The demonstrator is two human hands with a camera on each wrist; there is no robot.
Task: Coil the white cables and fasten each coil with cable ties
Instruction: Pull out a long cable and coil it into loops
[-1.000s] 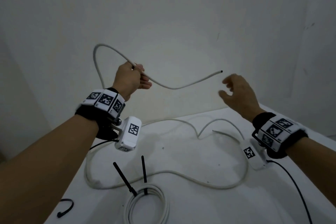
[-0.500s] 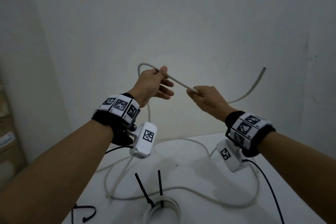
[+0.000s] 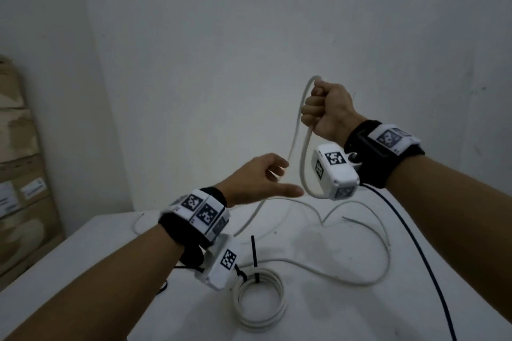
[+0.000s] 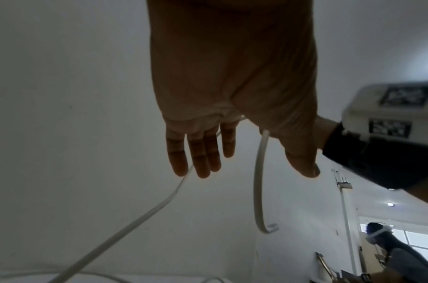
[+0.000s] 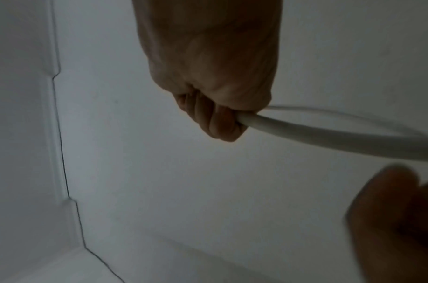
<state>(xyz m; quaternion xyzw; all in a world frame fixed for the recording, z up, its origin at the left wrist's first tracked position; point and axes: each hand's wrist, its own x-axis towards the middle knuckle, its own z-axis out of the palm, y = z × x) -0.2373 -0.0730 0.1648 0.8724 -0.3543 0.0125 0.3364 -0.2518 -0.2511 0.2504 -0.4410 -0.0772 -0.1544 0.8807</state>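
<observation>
My right hand (image 3: 322, 111) is raised near the wall, its fist gripping a white cable (image 3: 303, 163) that loops over the top of it. One strand hangs down and hooks under my right wrist camera; the other runs down to the table past my left hand (image 3: 277, 178). The left hand is lower, fingers relaxed and holding nothing, and the left wrist view shows the cable (image 4: 259, 181) passing behind its straight fingers (image 4: 198, 157). In the right wrist view the fist (image 5: 213, 114) grips the cable (image 5: 329, 137). A finished white coil (image 3: 279, 310) with black cable ties (image 3: 253, 255) lies on the table.
The white table (image 3: 360, 318) carries the loose rest of the cable (image 3: 360, 282) in wide bends. A black wire (image 3: 415, 246) trails from my right wrist. Cardboard boxes (image 3: 16, 174) stand at the left. The wall is close behind my hands.
Both hands held the cable half a second ago. My left hand has let go and dropped lower, open. My right hand has risen, closing into a fist round the cable.
</observation>
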